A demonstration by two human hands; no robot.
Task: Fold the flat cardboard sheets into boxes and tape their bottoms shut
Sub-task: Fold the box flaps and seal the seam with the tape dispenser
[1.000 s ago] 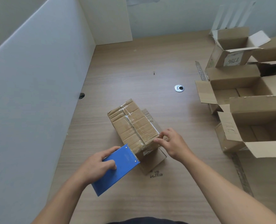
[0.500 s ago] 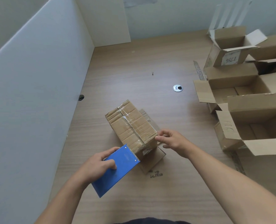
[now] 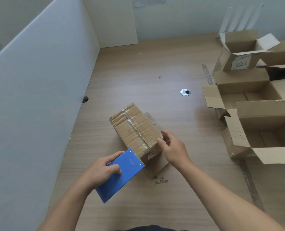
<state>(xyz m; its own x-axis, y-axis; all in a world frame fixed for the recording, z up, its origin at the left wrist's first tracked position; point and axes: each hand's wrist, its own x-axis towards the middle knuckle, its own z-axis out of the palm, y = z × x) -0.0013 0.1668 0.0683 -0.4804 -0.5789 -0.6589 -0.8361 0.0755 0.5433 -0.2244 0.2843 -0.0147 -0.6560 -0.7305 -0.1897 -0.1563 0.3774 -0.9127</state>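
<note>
Left hand [image 3: 103, 170] grips a blue tape dispenser [image 3: 123, 175], roll hidden, at 6 o'clock of the brown cardboard box [image 3: 135, 129]; right hand [image 3: 173, 150], fingers relaxed, touches its 4 o'clock corner.

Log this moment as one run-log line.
left hand: grips blue serrated tape cutter | right hand: at corner of taped brown cardboard box

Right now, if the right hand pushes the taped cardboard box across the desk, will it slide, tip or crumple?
The box is probably light, being small and likely empty, so it should slide easily on the smooth desk. Its creased walls may give a little under the right hand. The flap spread beneath it could catch or drag.
</note>
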